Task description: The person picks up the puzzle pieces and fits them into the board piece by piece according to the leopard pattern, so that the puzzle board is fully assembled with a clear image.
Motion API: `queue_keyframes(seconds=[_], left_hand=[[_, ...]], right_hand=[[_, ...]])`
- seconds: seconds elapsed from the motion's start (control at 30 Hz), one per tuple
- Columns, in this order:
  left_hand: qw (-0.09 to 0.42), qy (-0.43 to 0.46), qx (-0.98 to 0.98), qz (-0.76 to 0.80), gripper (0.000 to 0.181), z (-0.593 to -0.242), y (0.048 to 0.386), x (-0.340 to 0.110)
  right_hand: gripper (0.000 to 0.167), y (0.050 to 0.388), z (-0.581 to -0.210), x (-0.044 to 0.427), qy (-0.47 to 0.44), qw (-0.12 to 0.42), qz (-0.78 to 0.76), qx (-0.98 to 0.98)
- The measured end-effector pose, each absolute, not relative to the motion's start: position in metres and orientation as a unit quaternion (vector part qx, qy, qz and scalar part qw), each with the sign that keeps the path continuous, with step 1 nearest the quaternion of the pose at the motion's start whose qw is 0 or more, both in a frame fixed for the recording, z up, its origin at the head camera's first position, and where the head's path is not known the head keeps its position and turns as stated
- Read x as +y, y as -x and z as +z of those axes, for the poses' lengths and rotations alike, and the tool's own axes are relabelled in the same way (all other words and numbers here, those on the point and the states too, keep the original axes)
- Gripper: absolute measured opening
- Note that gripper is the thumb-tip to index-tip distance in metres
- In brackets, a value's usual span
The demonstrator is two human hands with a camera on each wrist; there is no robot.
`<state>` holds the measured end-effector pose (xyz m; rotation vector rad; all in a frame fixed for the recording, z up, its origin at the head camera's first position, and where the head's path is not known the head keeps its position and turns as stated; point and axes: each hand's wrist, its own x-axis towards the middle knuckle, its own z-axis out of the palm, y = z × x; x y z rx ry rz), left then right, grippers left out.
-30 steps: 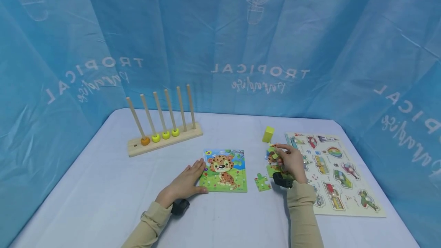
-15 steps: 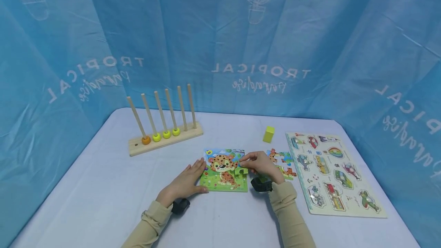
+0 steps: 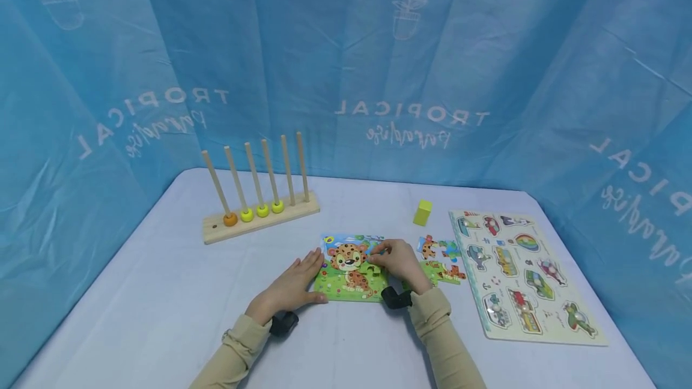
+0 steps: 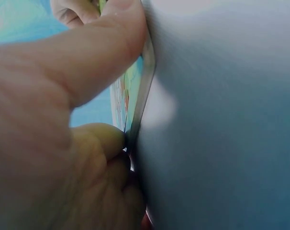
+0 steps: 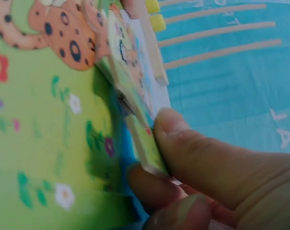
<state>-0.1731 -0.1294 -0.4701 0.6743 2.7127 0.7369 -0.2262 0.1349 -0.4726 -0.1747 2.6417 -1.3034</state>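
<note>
The square leopard board [image 3: 346,293] lies flat on the white table. My left hand [image 3: 289,286] rests at its left edge, thumb by the near corner and fingers along the side; in the left wrist view the thumb [image 4: 106,43] touches the board's rim. My right hand [image 3: 400,262] is over the board's right part, pinching a green puzzle piece [image 3: 373,270]. In the right wrist view thumb and fingers grip that piece [image 5: 147,148], tilted above the printed picture [image 5: 49,120]. Several loose pieces [image 3: 454,272] lie right of the board, partly behind the right hand.
A wooden peg rack [image 3: 259,221] with an orange bead and several yellow beads stands at the back left. A yellow block [image 3: 423,212] stands behind the loose pieces. The large vehicle puzzle board [image 3: 519,281] lies at the right. Blue curtains surround the table [image 3: 162,293].
My right hand has come left from the loose pieces to over the leopard board, carrying a green piece. My left hand has stayed at the board's edge.
</note>
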Motion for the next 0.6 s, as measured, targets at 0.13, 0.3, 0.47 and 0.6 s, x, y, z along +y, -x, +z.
queue_keyframes(seconds=[0.13, 0.3, 0.47, 0.6], left_hand=[[0.129, -0.23, 0.931, 0.253, 0.09, -0.47, 0.173, -0.129], [0.128, -0.231, 0.934, 0.243, 0.091, -0.469, 0.176, -0.13], [0.122, -0.233, 0.933, 0.247, 0.091, -0.471, 0.178, -0.13], [0.126, -0.236, 0.931, 0.249, 0.091, -0.472, 0.177, -0.13]], right_hand=[[0.013, 0.225, -0.472, 0.136, 0.051, 0.096, -0.436, 0.893], [0.017, 0.225, -0.471, 0.133, 0.05, 0.079, -0.424, 0.901], [0.023, 0.224, -0.469, 0.126, 0.035, 0.056, -0.397, 0.916], [0.026, 0.22, -0.468, 0.122, 0.033, 0.037, -0.372, 0.927]])
